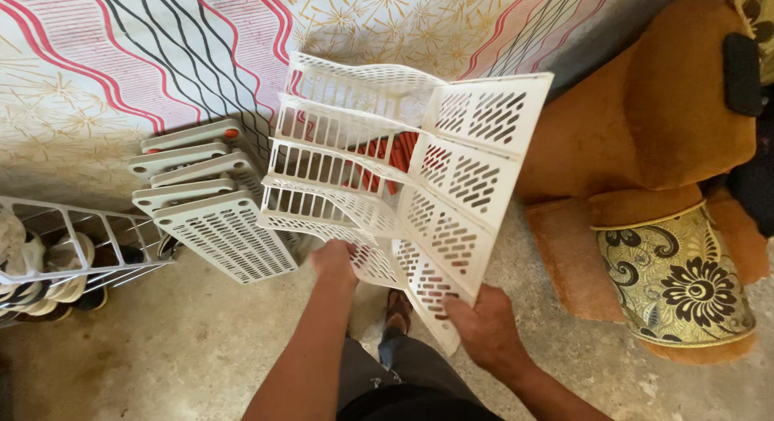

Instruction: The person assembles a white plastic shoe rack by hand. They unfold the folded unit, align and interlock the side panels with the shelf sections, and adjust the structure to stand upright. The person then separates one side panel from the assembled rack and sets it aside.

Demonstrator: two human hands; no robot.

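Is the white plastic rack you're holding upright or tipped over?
Tipped. The rack leans away, its shelves slanting and its slotted side panel facing up, with the left hand and right hand gripping its near end.

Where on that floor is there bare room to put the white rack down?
Bare concrete floor lies open in front of the stacked white shelf panels and beside the left hand. Another free strip lies in front of the brown armchair. It is crowded at the left, by the wire shoe rack, and under the white rack held by the right hand.

Bare floor (201, 340) between shoe rack (72, 244) and armchair (645, 139)
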